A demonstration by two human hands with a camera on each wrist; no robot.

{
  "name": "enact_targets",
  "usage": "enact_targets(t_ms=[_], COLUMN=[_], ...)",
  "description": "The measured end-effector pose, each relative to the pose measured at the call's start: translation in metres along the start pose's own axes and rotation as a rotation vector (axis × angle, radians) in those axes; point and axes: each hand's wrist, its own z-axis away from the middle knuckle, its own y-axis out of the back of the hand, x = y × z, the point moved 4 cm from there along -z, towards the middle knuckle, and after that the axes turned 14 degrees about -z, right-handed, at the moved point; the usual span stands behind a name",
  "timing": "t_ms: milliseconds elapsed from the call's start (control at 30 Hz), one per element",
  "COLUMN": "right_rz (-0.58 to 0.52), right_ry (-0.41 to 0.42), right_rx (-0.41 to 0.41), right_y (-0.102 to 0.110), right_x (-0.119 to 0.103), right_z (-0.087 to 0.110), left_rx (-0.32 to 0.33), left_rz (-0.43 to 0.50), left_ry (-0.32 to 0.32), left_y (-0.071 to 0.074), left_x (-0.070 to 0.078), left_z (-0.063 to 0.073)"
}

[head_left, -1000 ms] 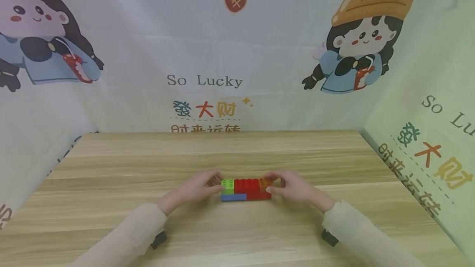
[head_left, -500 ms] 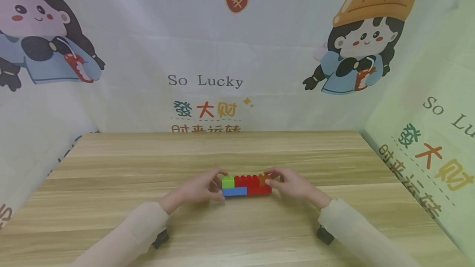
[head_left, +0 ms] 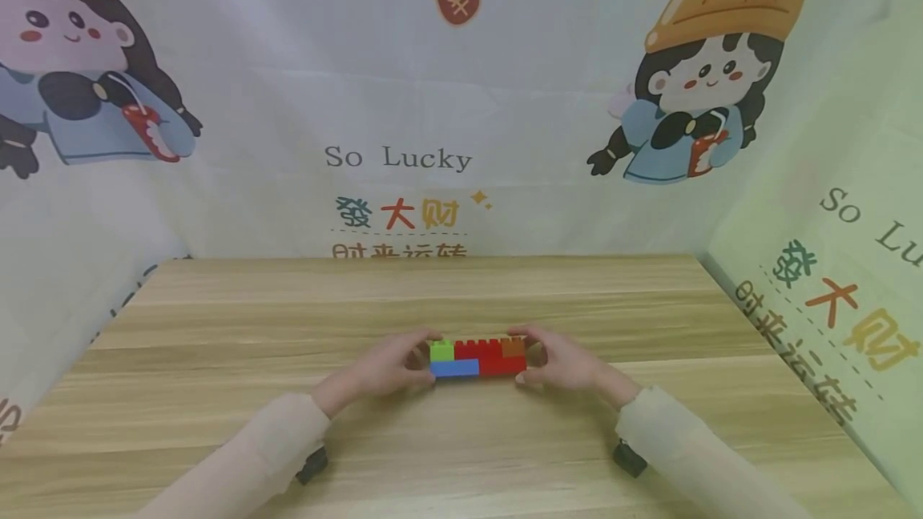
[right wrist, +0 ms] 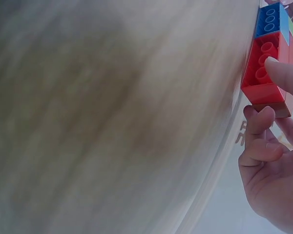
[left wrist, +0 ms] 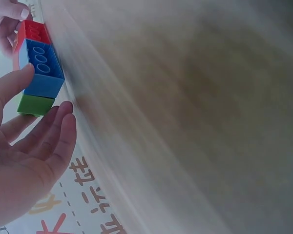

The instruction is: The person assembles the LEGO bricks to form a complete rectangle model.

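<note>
A two-layer row of toy building bricks (head_left: 478,355) spans the gap between the two hands, its studs upward. Its upper layer runs from a lime green brick (head_left: 442,352) through red to an orange brick (head_left: 513,348). Below are a blue brick (head_left: 456,368) and a red brick (head_left: 497,366); their hollow undersides show in both wrist views. The left hand (head_left: 395,361) grips the green and blue end, its thumb at the blue brick's lower edge. At the other end, the right hand (head_left: 566,359) holds the row, thumb low on the red brick.
The bricks are over a wood-grain table (head_left: 288,295). Printed cloth (head_left: 548,126) with cartoon figures and lettering hangs behind it and along both sides. A dark device (head_left: 312,464) shows under the left cuff, and another dark device (head_left: 630,459) under the right.
The row has risen slightly in the head view and tipped so its near face shows more than its top. Both thumbs have shifted down to the lower bricks.
</note>
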Motion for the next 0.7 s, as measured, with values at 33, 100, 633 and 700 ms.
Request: enact_targets(t_ms=[33, 100, 633, 700], right_rz=[-0.002, -0.006, 0.029, 0.036], right_ry=[-0.004, -0.008, 0.033, 0.037], right_rx=[0.001, 0.007, -0.043, -0.057], right_y=[0.0000, 0.0001, 0.0037, 0.0042], right_x=[-0.0001, -0.0004, 0.0008, 0.0012], right_z=[-0.0001, -0.0003, -0.0057, -0.0068], left_rx=[0.003, 0.004, 0.016, 0.010], left_rz=[0.004, 0.019, 0.065, 0.058], left_ry=[-0.003, 0.001, -0.008, -0.007], left_y=[0.0001, 0.0002, 0.0037, 0.0036], left_x=[-0.0003, -0.0016, -0.0092, -0.0100], left_z=[-0.0002, -0.0004, -0.0042, -0.0046])
